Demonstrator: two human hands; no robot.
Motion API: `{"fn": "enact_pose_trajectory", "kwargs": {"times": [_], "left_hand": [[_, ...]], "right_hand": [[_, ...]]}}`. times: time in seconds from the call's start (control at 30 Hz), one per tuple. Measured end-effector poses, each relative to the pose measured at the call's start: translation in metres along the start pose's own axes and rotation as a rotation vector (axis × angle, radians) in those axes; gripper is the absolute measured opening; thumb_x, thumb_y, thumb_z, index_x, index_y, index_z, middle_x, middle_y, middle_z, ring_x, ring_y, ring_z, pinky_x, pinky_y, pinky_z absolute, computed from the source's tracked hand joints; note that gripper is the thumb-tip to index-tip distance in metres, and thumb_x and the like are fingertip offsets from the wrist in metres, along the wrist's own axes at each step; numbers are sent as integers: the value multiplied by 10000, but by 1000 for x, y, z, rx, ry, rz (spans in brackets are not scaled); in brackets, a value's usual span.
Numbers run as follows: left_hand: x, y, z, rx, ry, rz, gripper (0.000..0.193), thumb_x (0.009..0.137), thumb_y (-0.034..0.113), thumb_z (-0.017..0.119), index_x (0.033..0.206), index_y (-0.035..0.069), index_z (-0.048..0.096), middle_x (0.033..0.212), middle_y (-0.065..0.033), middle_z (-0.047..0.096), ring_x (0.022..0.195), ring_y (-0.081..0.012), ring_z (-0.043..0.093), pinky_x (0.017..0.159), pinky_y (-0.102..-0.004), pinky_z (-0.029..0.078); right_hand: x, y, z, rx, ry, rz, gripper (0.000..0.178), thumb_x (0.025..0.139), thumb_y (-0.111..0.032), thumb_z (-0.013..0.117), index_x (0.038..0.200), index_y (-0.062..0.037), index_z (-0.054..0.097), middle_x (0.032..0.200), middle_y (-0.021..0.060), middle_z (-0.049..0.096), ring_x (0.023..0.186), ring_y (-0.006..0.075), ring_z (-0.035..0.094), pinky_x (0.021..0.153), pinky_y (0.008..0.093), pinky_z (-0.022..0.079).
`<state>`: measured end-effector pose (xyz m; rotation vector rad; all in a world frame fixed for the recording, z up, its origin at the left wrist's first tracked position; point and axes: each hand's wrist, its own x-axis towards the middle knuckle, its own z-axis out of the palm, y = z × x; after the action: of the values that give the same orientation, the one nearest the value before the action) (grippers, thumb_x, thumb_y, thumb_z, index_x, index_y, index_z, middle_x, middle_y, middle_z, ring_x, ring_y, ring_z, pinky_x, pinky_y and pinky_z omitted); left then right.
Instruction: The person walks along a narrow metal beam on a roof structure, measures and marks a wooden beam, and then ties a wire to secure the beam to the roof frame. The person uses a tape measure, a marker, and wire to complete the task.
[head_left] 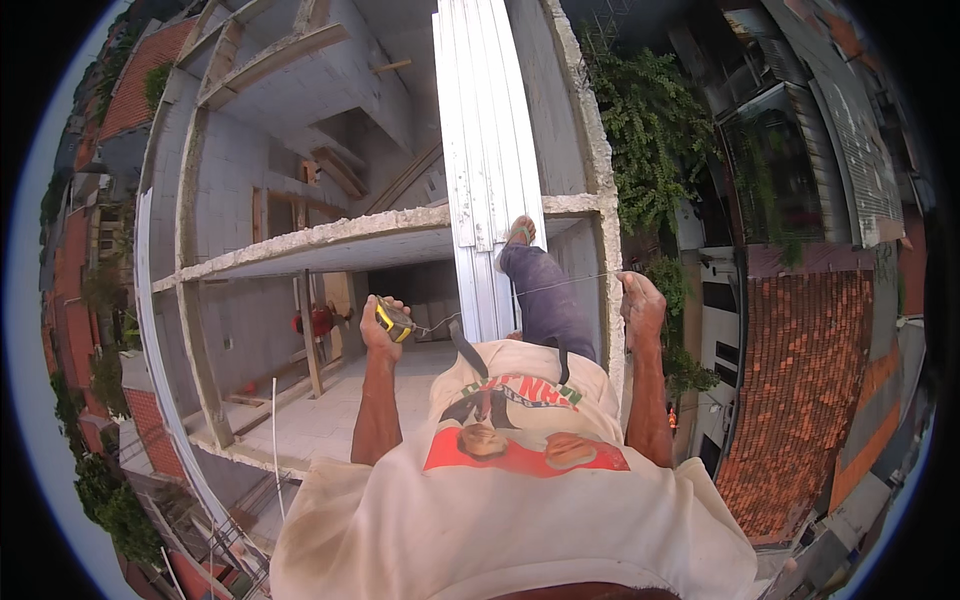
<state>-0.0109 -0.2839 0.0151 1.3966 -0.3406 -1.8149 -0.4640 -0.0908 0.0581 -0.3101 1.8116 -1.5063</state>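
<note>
Well to the left of the long white metal panels (488, 120) stands a concrete post (188, 240) with rough edges. Between that post and the panels, lower down inside the building, 1 person in red (318, 320) shows, too small to make out clearly. Nearer the panels, just left of them, the left hand (373, 330) is curled around 1 yellow-and-black tape measure (394, 320). From there a thin line (572, 281) runs rightward across the panels; how it joins the tape measure I cannot tell. On the panels rests 1 sandaled foot (521, 233). Right of them, the right hand (645, 303) is nearly closed, fingertips pinching the line's other end. Farther right of the panels spreads leafy greenery (650, 140), then an orange tiled roof (800, 390).
</note>
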Motion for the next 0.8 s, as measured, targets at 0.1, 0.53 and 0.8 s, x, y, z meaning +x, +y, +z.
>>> {"fn": "enact_pose_trajectory", "kwargs": {"times": [0.1, 0.53, 0.8], "left_hand": [[41, 32, 37, 42, 16, 46, 429, 1004, 523, 577, 1058, 101, 621, 933, -74, 690, 844, -260, 702, 633, -495, 566], [247, 188, 228, 57, 24, -21, 444, 1021, 532, 518, 1058, 98, 608, 867, -76, 679, 818, -281, 695, 589, -534, 556], [317, 227, 266, 11, 140, -66, 483, 990, 590, 517, 1107, 128, 601, 967, -92, 655, 853, -309, 664, 662, -547, 526]], "right_hand": [[48, -22, 23, 109, -9, 50, 269, 1012, -268, 723, 1058, -6, 766, 654, -97, 467, 530, 25, 358, 481, 241, 256], [328, -145, 135, 311, 63, 127, 269, 1015, -263, 712, 1054, 4, 702, 604, -96, 350, 459, 39, 289, 442, 254, 242], [455, -249, 204, 480, -44, 57, 235, 1017, -256, 701, 1065, -27, 687, 583, -104, 304, 453, 48, 269, 443, 269, 229]]}}
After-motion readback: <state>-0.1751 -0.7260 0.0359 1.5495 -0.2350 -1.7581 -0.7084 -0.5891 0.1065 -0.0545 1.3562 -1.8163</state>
